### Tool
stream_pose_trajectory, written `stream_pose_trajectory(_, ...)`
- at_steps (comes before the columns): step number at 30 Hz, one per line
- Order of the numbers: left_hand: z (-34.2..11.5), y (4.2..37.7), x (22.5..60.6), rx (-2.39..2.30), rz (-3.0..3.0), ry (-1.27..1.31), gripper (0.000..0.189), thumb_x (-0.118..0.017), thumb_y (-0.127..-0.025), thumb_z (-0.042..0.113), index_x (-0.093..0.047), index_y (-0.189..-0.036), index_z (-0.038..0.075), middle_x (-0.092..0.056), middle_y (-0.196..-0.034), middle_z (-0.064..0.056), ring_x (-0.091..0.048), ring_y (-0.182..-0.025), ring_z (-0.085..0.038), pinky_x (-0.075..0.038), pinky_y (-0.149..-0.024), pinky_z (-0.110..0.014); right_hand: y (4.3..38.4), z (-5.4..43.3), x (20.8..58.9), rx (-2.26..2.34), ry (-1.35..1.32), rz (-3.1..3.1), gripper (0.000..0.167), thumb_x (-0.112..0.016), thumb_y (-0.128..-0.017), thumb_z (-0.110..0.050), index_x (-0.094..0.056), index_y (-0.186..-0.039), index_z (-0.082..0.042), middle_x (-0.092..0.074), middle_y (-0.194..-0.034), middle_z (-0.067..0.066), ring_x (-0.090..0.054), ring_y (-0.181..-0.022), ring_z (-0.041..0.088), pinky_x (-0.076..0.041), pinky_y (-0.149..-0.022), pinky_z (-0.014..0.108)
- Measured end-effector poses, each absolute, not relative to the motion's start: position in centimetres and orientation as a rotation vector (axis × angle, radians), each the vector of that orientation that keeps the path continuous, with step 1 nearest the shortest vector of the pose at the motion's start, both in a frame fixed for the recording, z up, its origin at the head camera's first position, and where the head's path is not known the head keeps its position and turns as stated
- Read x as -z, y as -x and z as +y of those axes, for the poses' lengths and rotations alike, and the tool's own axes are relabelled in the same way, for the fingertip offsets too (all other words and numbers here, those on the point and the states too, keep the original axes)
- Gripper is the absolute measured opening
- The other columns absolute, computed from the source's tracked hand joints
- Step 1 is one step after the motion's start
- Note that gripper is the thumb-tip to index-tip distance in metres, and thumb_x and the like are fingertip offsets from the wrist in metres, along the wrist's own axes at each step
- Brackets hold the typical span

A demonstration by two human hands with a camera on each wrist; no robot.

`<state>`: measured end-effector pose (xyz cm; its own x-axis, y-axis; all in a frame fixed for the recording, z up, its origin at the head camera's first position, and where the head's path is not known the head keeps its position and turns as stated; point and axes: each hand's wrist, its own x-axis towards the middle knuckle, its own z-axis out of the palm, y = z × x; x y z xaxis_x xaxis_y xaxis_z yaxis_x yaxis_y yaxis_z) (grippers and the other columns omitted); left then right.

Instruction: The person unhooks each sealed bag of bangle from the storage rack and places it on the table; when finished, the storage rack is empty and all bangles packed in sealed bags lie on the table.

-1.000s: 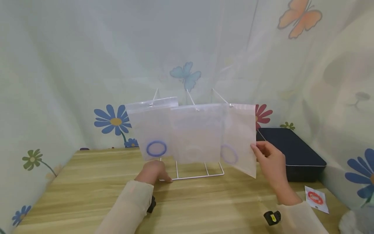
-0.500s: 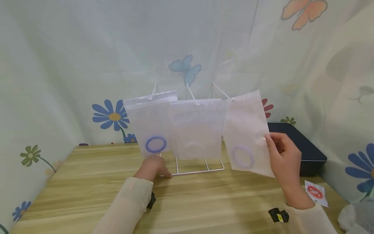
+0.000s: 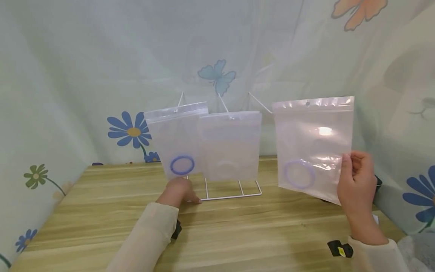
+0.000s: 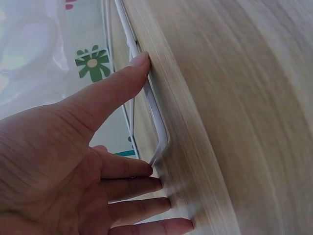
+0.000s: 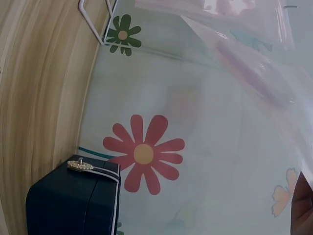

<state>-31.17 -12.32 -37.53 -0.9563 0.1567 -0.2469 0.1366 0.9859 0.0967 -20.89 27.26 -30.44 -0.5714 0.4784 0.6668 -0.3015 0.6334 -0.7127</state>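
Observation:
My right hand (image 3: 358, 185) pinches the right edge of a clear zip bag (image 3: 306, 128) between thumb and fingers. A pale purple ring (image 3: 300, 174) shows inside that bag, and its hang hole is apart from the rack's right hook. My left hand (image 3: 178, 190) rests at the near left corner of a white wire rack (image 3: 234, 197). In the left wrist view its thumb presses the front bar (image 4: 154, 110) and the other fingers lie straight on the table. On the rack hang a zip bag (image 3: 163, 139) with a blue ring (image 3: 182, 165) and another zip bag (image 3: 234, 147) with a pale ring.
A dark blue box (image 5: 63, 205) stands behind the right hand, mostly hidden in the head view. Grey fluffy material (image 3: 416, 249) sits at the right front edge. The wooden table (image 3: 221, 234) meets a flower-printed curtain (image 3: 85, 94) at the back and sides.
My right hand has moved right with its zip bag, which has come off the right hook and turned to face me. The left hand has stayed on the rack.

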Motion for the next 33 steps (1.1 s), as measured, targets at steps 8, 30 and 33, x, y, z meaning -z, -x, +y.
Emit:
stream_pose_trajectory(8, -12.7, 31.4, 37.3, -0.102, 2.871, -0.197, 0.058, -0.08, -0.076, 0.054, -0.07, -0.096, 0.0, -0.067, -0.108, -0.017, -0.06, -0.093, -0.027, -0.05, -0.088, -0.043, 21.8, 28.7, 30.4, -1.111, 0.293, -1.977, 0.019, -0.036, -0.107, -0.031, -0.044, -0.118, -0.018, -0.05, -0.078, -0.002, -0.042, -0.06, 0.004, -0.033, -0.055, 0.023)
stream_pose_trajectory(30, -12.5, 31.3, 37.8, -0.049, 2.868, -0.22, 0.059, -0.077, -0.078, 0.057, -0.071, -0.099, 0.002, -0.066, -0.117, -0.018, -0.061, -0.102, -0.029, -0.05, -0.09, -0.042, 31.1, 30.0, 35.6, -1.23, 0.282, -2.693, 0.053, -0.017, -0.108, -0.029, -0.02, -0.142, 0.011, -0.035, -0.137, 0.039, -0.041, -0.119, 0.048, -0.034, -0.099, 0.06)
stream_pose_trajectory(33, -12.5, 31.4, 37.9, -0.038, 2.86, -0.216, 0.058, -0.076, -0.078, 0.058, -0.071, -0.098, 0.003, -0.067, -0.115, -0.015, -0.06, -0.097, -0.026, -0.05, -0.088, -0.042, 32.0, 30.4, 36.0, -1.204, 0.298, -2.741, 0.053, -0.017, -0.108, -0.028, -0.019, -0.141, 0.013, -0.034, -0.137, 0.04, -0.039, -0.122, 0.049, -0.032, -0.101, 0.06)
